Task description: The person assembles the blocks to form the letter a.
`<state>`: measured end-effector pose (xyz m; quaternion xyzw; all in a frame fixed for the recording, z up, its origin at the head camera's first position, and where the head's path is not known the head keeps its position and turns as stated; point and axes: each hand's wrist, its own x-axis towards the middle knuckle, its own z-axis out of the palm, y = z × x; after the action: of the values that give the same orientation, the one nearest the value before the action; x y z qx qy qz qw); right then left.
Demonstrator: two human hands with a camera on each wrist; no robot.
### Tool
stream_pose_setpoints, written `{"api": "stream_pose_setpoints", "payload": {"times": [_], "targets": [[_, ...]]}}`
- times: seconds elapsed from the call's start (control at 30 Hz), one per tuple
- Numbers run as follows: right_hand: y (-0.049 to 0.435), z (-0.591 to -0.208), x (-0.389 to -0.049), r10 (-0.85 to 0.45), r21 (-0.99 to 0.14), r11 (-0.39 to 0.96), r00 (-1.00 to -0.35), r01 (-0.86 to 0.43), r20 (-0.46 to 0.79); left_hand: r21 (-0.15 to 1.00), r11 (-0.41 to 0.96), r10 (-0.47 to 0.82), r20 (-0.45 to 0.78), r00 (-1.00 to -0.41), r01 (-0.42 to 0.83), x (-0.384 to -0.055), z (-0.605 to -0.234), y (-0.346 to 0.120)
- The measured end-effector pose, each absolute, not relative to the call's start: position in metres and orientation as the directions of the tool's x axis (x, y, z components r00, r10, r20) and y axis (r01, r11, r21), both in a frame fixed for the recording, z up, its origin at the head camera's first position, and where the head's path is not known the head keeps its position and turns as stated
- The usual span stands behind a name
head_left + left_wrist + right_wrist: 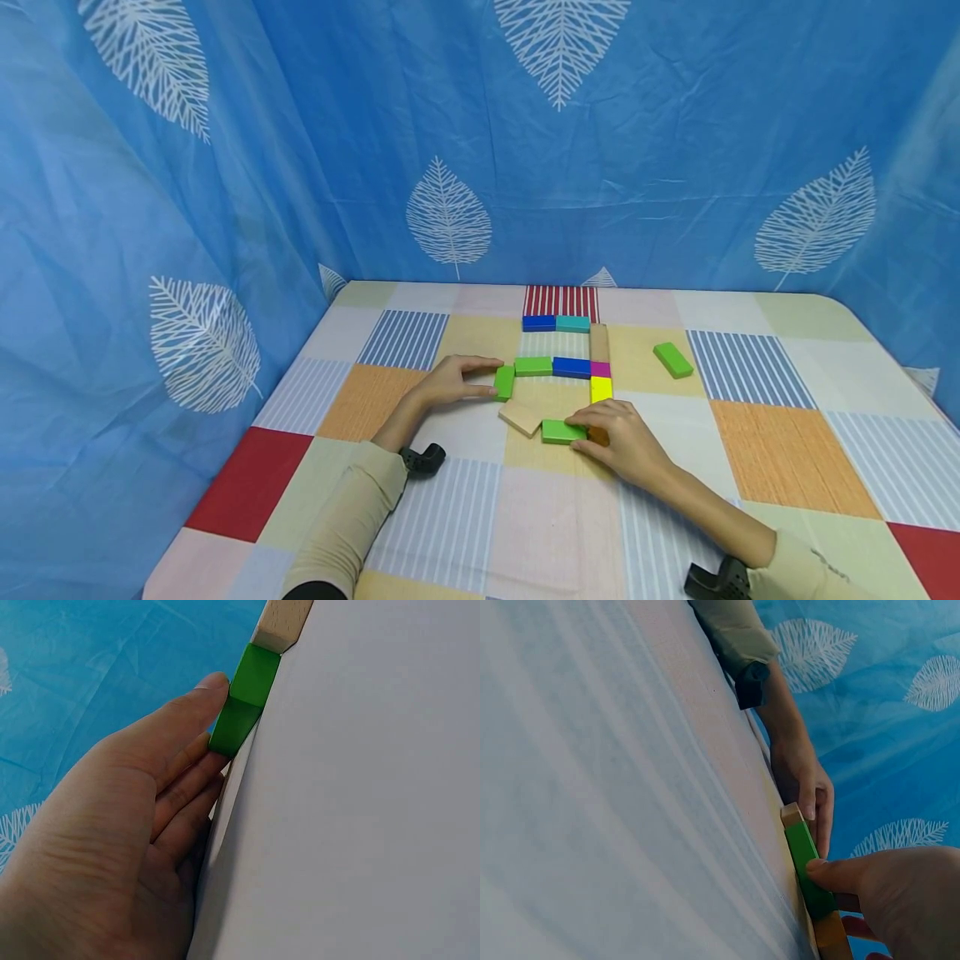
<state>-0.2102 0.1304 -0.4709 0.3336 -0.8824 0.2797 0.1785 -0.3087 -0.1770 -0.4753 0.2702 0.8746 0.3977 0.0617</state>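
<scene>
In the head view my left hand [447, 382] pinches the ends of a green block [504, 382] between thumb and fingers. The left wrist view shows the thumb against that same green block [247, 697]. My right hand [618, 435] pinches another green block [561, 432] at the near side, its thumb on the front face in the right wrist view. Between these two lies a tilted plain wooden block [520, 418]. An orange-brown block [832, 936] sits against the right end of the held one, partly hidden by the right hand.
A green block [533, 367], a blue block [572, 367], a magenta block [600, 369] and a yellow block [601, 389] continue the outline. Farther back are a plain wooden block [598, 342], a teal block [573, 324] and a blue one. A loose green block [672, 360] lies right.
</scene>
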Motion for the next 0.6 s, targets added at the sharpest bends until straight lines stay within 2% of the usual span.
{"api": "stream_pose_setpoints", "payload": {"times": [0.6], "targets": [[0.1315, -0.4721, -0.2109, -0.487, -0.373, 0.614, -0.706, -0.695, 0.515, 0.739, 0.519, 0.527, 0.120, -0.841, 0.430, -0.3073, -0.4739, -0.1760]]}}
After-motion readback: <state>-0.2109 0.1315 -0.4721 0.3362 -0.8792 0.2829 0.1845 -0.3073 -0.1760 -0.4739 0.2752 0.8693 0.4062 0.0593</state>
